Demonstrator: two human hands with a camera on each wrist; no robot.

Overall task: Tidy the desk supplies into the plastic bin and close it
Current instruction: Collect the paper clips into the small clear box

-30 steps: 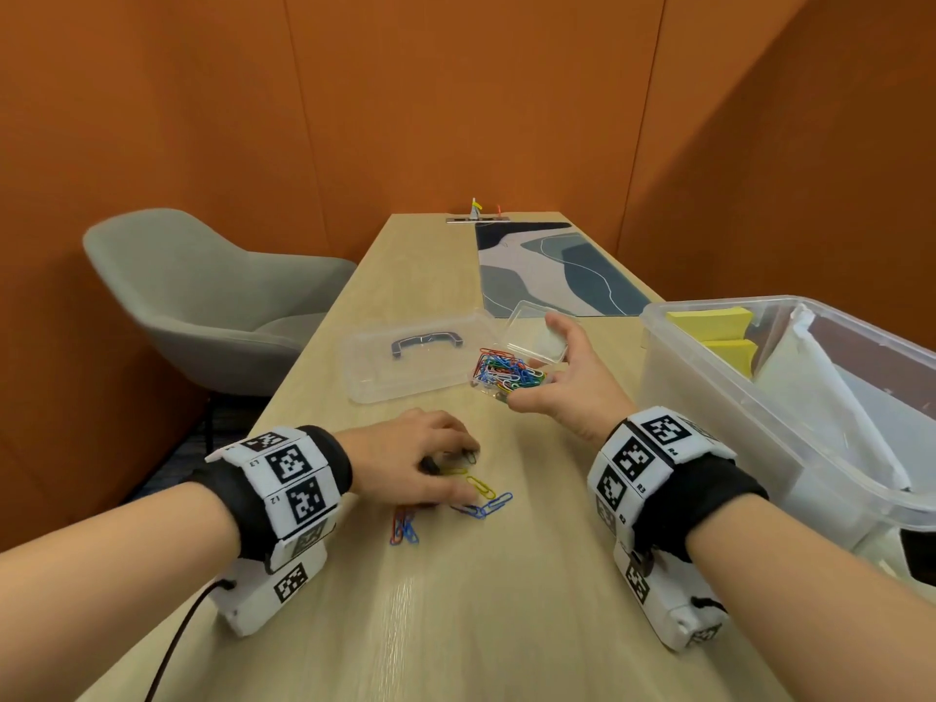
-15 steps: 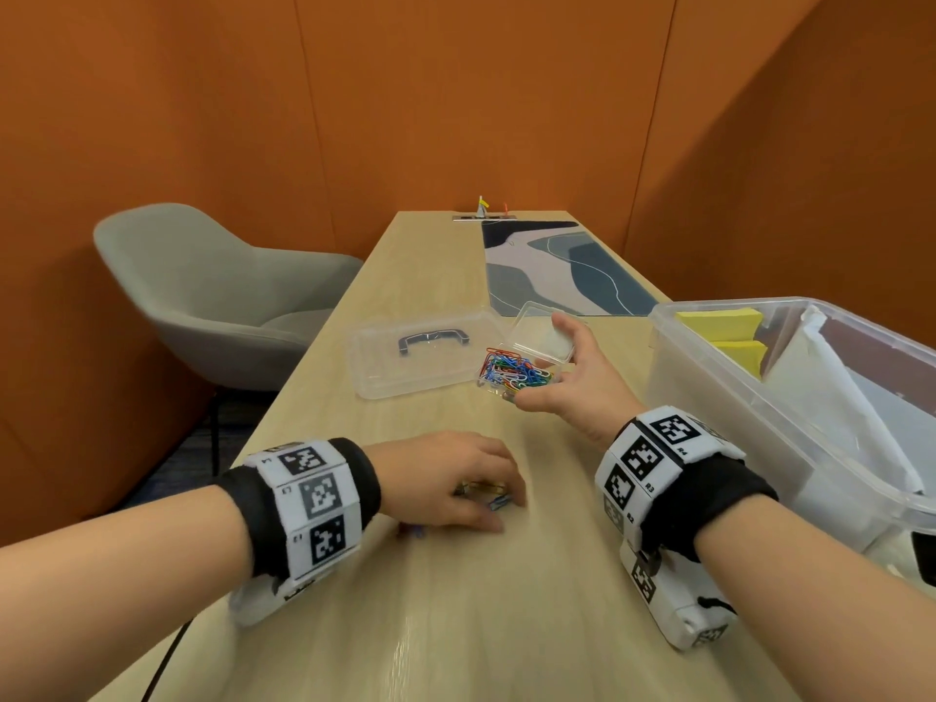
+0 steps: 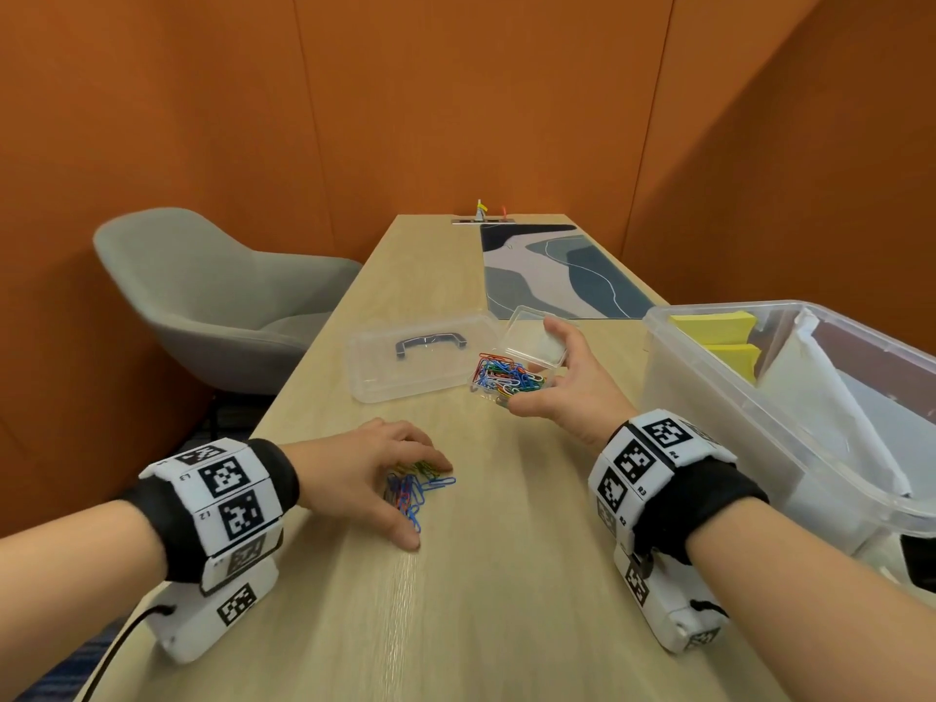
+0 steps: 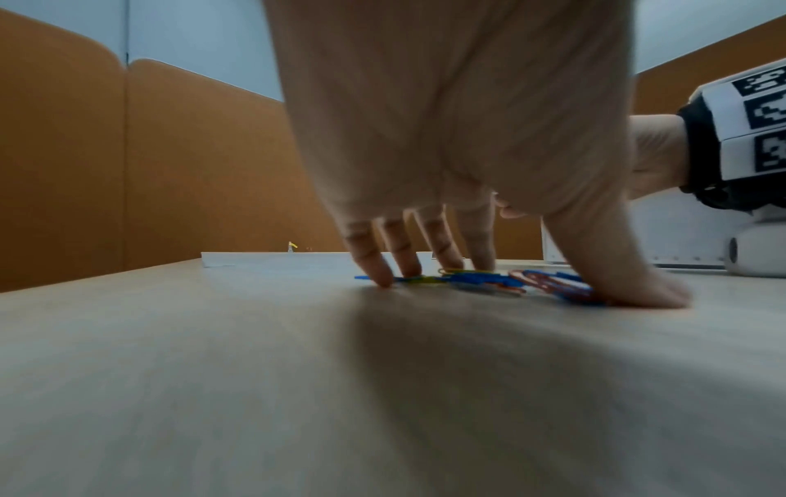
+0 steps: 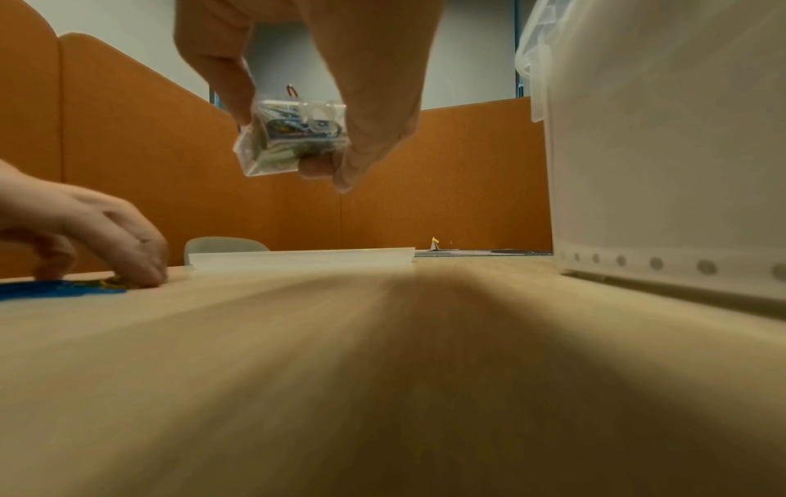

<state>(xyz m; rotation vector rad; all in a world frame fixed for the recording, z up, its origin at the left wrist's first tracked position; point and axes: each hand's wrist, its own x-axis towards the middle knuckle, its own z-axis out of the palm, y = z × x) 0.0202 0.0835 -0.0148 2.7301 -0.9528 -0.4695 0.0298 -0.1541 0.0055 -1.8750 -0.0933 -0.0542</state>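
Several loose coloured paper clips (image 3: pixel 405 491) lie bunched on the wooden desk. My left hand (image 3: pixel 421 503) rests over them, its fingertips (image 4: pixel 383 280) and thumb pressing down on the clips (image 4: pixel 476 279). My right hand (image 3: pixel 532 367) grips a small clear paper clip box (image 3: pixel 506 380), lid up and full of clips, held above the desk (image 5: pixel 289 134). The big clear plastic bin (image 3: pixel 734 377) stands open at the right, holding yellow sticky notes (image 3: pixel 714 324) and white paper (image 3: pixel 820 407). The bin's clear lid (image 3: pixel 420 369), with a black handle, lies flat behind the hands.
A patterned desk mat (image 3: pixel 557 271) covers the far right of the desk. A grey chair (image 3: pixel 212 296) stands off the desk's left edge. Orange partition walls close in the space. The bin wall (image 5: pixel 659 168) stands close to my right wrist.
My left hand has drawn the scattered clips together into one bunch and now spreads over them. My right hand keeps the clip box in about the same place.
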